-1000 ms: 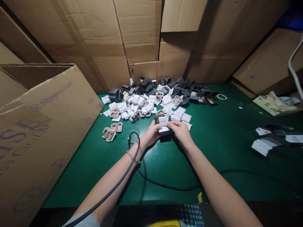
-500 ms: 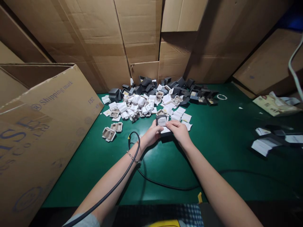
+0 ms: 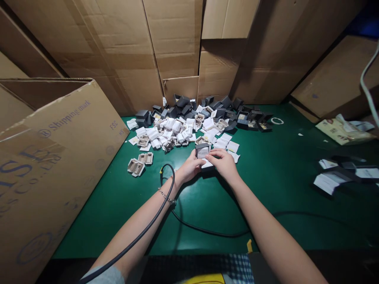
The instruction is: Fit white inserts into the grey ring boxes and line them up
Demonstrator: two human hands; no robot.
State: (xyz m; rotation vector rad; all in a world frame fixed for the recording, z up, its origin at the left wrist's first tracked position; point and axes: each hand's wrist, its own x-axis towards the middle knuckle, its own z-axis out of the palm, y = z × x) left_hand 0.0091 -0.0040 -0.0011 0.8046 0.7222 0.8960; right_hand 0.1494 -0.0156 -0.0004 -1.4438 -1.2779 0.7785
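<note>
A small dark box (image 3: pixel 202 151) with a pale insert sits between my two hands over the green table (image 3: pixel 266 189). My left hand (image 3: pixel 189 168) grips its left side with curled fingers. My right hand (image 3: pixel 222 162) pinches its right edge and a white card under it. Just beyond lies a heap of white inserts (image 3: pixel 174 132) and dark little boxes (image 3: pixel 225 110).
A big cardboard carton (image 3: pixel 53 157) lies on its side at the left. Cardboard walls (image 3: pixel 177 51) stand at the back. A black cable (image 3: pixel 166 215) loops past my left wrist. More cards and dark boxes (image 3: pixel 340 175) lie at the right, with a printed sheet (image 3: pixel 343 132) behind them.
Both hands have pressed the small box a little farther away and closer together; my right hand's fingers have shifted onto its top edge.
</note>
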